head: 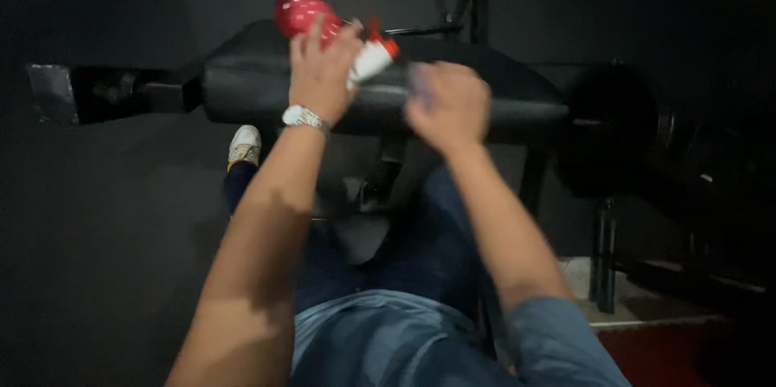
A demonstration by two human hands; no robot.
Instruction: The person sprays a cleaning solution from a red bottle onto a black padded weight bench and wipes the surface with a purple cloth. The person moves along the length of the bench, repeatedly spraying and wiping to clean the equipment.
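i'm looking down at my own two arms stretched over a black padded bench [267, 84]. my left hand [322, 72] is wrapped around a spray bottle [323, 19], red at the body with a white neck and a red trigger head [373, 54] sticking out to the right of my fingers; the grip looks closed around the bottle's middle, and a silver wristwatch [304, 118] sits just below on that wrist. the bottle hangs just above the far edge of the pad, tilted so the nozzle points towards my other hand. my right hand [446, 104] is blurred with motion, curled loosely over the top of the pad just right of the nozzle; something pale purplish, maybe a cloth [420, 84], shows at the knuckles, but i cannot tell whether the fingers pinch it or simply lie over it.

my read is that the spraying-and-wiping step is in hand. the next move calls for keeping the nozzle aimed at the pad rather than my right knuckles, and for flat, even pressure from the right palm along the surface. below my left forearm a white shoe [244, 145] rests on the dark floor [97, 217].
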